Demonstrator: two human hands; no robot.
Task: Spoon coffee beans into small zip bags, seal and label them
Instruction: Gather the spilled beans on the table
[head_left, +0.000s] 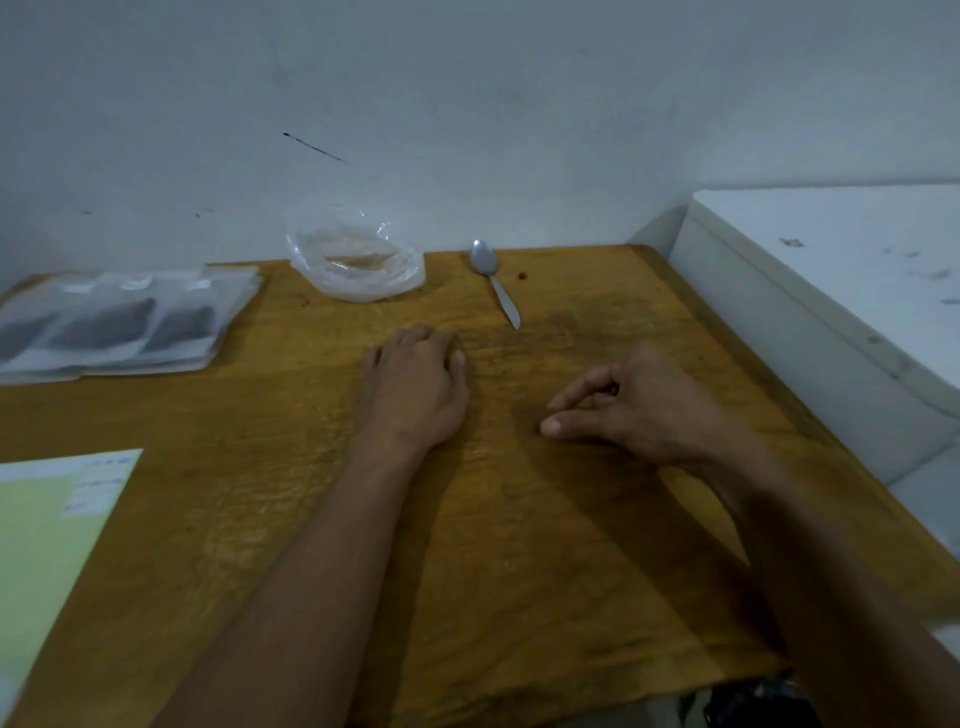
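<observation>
Several zip bags (124, 322) with dark coffee beans inside lie in a flat stack at the table's far left. A crumpled clear plastic bag (356, 260) sits at the back centre, with almost nothing in it. A metal spoon (493, 280) lies to its right, bowl toward the wall. One loose bean (523, 276) lies beside the spoon. A label sheet (52, 530) with a few white stickers lies at the left front. My left hand (415, 384) rests palm down on the wood, holding nothing. My right hand (634, 410) rests beside it, fingers loosely curled, holding nothing.
The wooden table (519, 571) stands against a pale wall. A white cabinet or appliance (831, 291) stands along the table's right edge. A dark object (753, 701) shows below the table's front edge.
</observation>
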